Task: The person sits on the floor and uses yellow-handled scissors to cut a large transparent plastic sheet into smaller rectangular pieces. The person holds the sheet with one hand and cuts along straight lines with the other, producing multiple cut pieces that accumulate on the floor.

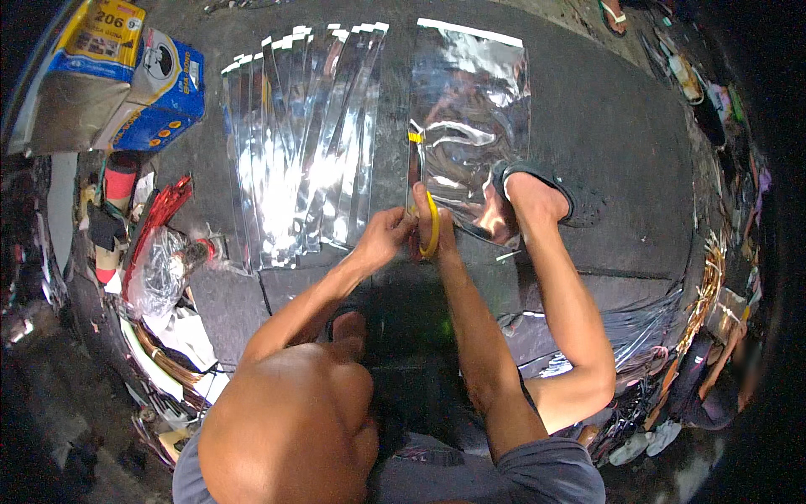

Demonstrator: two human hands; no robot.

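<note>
My right hand (439, 233) is closed around yellow-handled scissors (432, 223), at the lower left edge of a shiny silver sheet (474, 101). Its blades are hard to make out against the reflections. Beside it, my left hand (391, 234) has its fingers pinched together at the same edge; whatever they grip is too small to tell. A small yellow patch (416, 137) shows higher up that edge. My right foot in a dark clog (579, 200) rests on the sheet's lower right side. Many silver strips (306, 160) lie overlapping to the left of the sheet.
Dark matting (613, 126) covers the floor. Blue and yellow cartons (159, 92) stand at the far left. Red foil strips (164, 214) and a clear plastic bag (159, 269) lie below them. Scraps and bundled strips (709, 281) line the right side. Another person's foot (614, 15) shows at the top right.
</note>
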